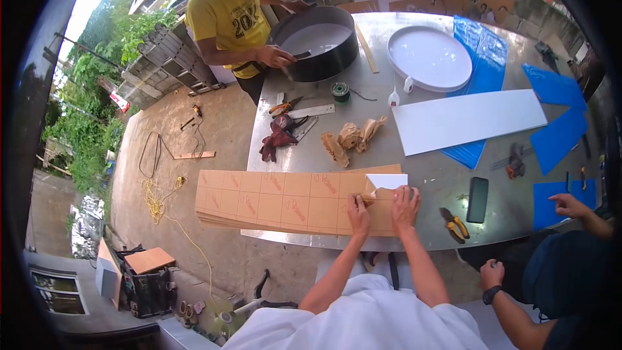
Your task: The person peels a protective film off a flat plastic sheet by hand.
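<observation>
A stack of long panels covered in brown printed protective paper (278, 201) lies along the near edge of the metal table. At its right end the paper is peeled back, baring a white corner of the top panel (387, 182). My left hand (359, 215) is closed on the lifted, crumpled edge of the brown paper. Beside it, my right hand (405, 209) lies on the panel's right end, fingers stretched out over the surface. Crumpled pieces of brown paper (350, 137) sit just beyond the stack.
Pliers (455, 225) and a phone (477, 199) lie to the right. Beyond are a white panel (470, 120), a round white disc (431, 57) and a solder spool (340, 91). A person in yellow (230, 19) handles a black ring (317, 42); another person's hand (569, 206) is at right.
</observation>
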Demonstrator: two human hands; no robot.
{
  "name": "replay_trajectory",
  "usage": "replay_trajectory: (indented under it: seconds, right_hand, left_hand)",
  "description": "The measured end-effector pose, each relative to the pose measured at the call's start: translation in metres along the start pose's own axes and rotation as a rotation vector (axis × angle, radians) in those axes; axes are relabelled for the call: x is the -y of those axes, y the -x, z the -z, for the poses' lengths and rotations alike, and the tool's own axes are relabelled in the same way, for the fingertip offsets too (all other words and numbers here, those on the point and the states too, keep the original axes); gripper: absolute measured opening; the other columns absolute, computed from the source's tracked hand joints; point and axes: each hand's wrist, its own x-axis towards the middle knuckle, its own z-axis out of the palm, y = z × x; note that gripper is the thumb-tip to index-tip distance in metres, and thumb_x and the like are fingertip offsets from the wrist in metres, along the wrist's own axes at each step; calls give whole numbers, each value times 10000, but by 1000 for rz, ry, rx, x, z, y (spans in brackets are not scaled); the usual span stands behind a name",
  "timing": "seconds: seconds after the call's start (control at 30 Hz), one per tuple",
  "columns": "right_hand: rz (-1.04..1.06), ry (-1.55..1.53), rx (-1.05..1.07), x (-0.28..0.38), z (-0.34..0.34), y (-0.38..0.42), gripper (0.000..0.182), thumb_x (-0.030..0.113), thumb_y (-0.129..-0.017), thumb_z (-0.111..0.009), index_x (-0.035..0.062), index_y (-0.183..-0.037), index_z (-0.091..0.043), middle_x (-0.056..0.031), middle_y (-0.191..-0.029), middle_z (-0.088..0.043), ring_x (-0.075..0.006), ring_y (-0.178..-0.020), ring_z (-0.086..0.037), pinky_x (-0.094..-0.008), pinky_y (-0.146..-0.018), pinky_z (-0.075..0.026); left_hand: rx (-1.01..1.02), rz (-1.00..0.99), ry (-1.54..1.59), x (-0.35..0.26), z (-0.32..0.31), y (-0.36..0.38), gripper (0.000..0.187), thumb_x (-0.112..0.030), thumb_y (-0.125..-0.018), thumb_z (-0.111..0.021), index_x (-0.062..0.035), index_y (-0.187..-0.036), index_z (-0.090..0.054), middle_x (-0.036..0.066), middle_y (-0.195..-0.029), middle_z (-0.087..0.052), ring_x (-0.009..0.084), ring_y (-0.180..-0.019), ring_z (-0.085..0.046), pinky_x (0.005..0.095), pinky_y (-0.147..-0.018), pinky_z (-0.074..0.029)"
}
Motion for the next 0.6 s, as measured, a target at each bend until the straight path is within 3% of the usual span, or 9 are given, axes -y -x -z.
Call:
replay_trajectory:
  seconds: [0.13,0.23,0.3,0.43,0.6]
  right_hand:
    - [-11,39,32,-3,-9,1,291,217,-917,-521,52,-1156,-542,-91,-1174,-490,-311,-1169,-426,-455,-1007,-365]
    - [-61,11,129,1,-8,3,326,237,-926,-518,64,-1201,-533,-92,-1192,-486,-314,-1194,-416,-458,-1019,-361]
    - [15,28,-76,-1,-10,3,354,233,-938,-497,77,-1255,-520,-91,-1238,-485,-321,-1236,-405,-462,-1025,-364]
    - [60,57,-73,-1,-8,5,382,221,-945,-482,73,-1297,-502,-84,-1270,-494,-318,-1256,-415,-469,-1025,-369]
    - [71,27,-47,-6,-17,2,388,198,-936,-490,66,-1300,-504,-68,-1243,-531,-298,-1208,-475,-444,-974,-416]
  left_hand:
    - [36,58,83,-6,30,-4,193,-128,-1007,-416,-3,-886,-497,39,-759,-494,108,-694,-534,277,-629,-503]
    - [88,8,-26,-20,53,4,190,-120,-1005,-417,6,-886,-495,40,-763,-503,107,-695,-553,284,-644,-537]
    - [92,6,1,-24,65,9,186,-115,-1003,-421,9,-881,-489,38,-753,-501,99,-684,-549,286,-654,-555]
    - [58,19,-76,-33,89,18,177,-105,-999,-427,6,-875,-487,34,-745,-493,94,-669,-545,286,-651,-559]
    - [165,16,-53,-54,125,-2,185,-110,-1003,-419,-4,-862,-475,27,-734,-480,86,-651,-528,287,-651,-563]
